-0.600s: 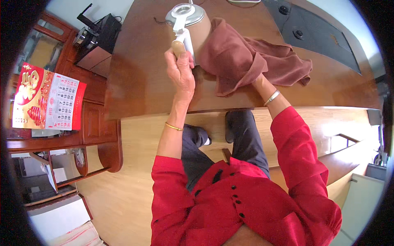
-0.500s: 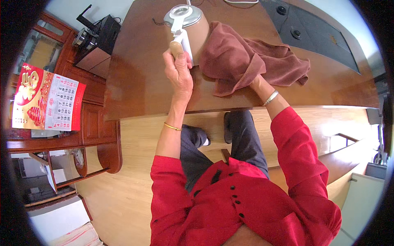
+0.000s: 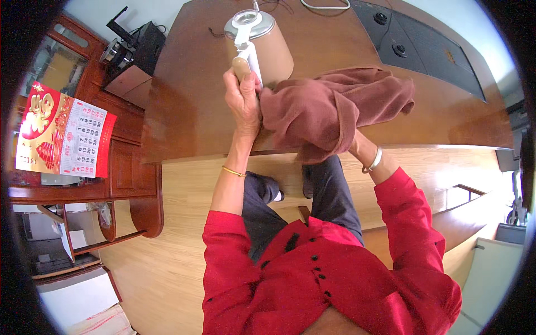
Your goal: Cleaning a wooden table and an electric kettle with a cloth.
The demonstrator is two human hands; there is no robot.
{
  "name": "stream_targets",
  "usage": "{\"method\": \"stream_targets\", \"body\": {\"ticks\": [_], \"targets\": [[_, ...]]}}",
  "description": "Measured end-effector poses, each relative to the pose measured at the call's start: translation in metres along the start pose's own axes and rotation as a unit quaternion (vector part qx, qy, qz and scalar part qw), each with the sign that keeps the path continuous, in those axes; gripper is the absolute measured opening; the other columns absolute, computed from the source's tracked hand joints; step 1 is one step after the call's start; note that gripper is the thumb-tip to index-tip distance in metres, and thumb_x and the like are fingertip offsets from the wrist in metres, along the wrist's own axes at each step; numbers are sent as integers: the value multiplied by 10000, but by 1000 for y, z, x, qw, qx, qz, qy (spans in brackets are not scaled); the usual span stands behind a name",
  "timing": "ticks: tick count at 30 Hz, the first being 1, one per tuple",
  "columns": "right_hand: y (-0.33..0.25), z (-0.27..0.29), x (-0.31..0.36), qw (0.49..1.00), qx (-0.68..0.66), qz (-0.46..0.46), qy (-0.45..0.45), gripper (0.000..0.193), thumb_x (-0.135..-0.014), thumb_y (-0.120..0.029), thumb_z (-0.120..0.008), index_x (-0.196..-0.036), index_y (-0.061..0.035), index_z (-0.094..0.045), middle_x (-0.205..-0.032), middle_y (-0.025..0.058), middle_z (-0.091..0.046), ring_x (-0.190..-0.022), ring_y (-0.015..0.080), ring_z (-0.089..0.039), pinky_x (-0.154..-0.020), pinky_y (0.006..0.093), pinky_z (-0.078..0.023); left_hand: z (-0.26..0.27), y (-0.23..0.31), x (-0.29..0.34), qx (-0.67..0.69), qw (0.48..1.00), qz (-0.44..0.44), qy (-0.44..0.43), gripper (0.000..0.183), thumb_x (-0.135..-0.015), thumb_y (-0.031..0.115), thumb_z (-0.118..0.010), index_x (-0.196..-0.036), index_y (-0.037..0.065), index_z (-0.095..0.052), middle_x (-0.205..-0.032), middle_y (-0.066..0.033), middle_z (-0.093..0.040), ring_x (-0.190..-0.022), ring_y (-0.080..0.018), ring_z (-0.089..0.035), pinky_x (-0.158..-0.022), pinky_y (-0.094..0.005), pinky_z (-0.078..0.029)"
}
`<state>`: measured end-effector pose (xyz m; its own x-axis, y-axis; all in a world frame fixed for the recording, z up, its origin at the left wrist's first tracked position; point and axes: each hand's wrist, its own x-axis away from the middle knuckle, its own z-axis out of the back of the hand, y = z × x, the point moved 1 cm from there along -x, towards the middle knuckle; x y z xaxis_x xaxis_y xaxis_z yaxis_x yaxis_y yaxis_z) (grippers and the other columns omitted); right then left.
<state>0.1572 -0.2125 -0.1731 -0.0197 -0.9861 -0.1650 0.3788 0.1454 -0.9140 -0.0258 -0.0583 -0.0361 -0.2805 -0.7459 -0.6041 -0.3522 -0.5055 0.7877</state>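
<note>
A beige electric kettle (image 3: 277,54) with a metal-rimmed lid stands near the far side of the wooden table. My left hand (image 3: 243,103) is closed round its white and beige handle. A brown cloth (image 3: 318,114) lies bunched to the right of the kettle, one end trailing toward the right. My right hand (image 3: 357,144) is under and inside the near part of this cloth, so its fingers are hidden. Only the wrist, with a silver bangle, and a bit of the hand show.
A dark panel with black knobs (image 3: 400,50) is set into the table (image 3: 190,111) at the far right. A white cable (image 3: 326,7) lies at the back. Left of the table are a red calendar (image 3: 67,134), a wooden cabinet (image 3: 128,173) and a black appliance (image 3: 142,47).
My right hand has drawn the brown cloth off the kettle's side, toward me and the table's near edge. The left hand keeps its hold on the handle; the kettle has barely moved.
</note>
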Motion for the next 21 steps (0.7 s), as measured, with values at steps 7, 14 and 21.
{"method": "stream_targets", "body": {"ticks": [7,14,21], "targets": [[-20,-6,-5,988,-153,0,11,432,-980,-276,-503,-1368,-89,-469,-1438,89,-423,-1307,143,-408,-1131,324,-313,7,-2,4,-43,999,21,-1,447,-941,348,-597,-1172,-21,-498,-927,-93,-592,-849,-163,-557,-770,-312,-471],[-68,-1,-6,887,-430,-60,159,540,-959,-193,-561,-1442,-68,-355,-1495,87,-340,-1353,195,-353,-1158,324,-252,5,8,12,-79,997,-17,4,487,-938,323,-599,-1240,-32,-458,-1121,-151,-549,-1003,-216,-529,-891,-348,-432],[-149,24,24,986,-107,-81,96,485,-953,-135,-549,-1410,-63,-402,-1450,87,-405,-1314,178,-404,-1145,308,-281,12,11,6,-122,983,-96,101,362,-896,174,-606,-1174,-20,-478,-1057,-126,-503,-955,-251,-498,-889,-360,-407]]}}
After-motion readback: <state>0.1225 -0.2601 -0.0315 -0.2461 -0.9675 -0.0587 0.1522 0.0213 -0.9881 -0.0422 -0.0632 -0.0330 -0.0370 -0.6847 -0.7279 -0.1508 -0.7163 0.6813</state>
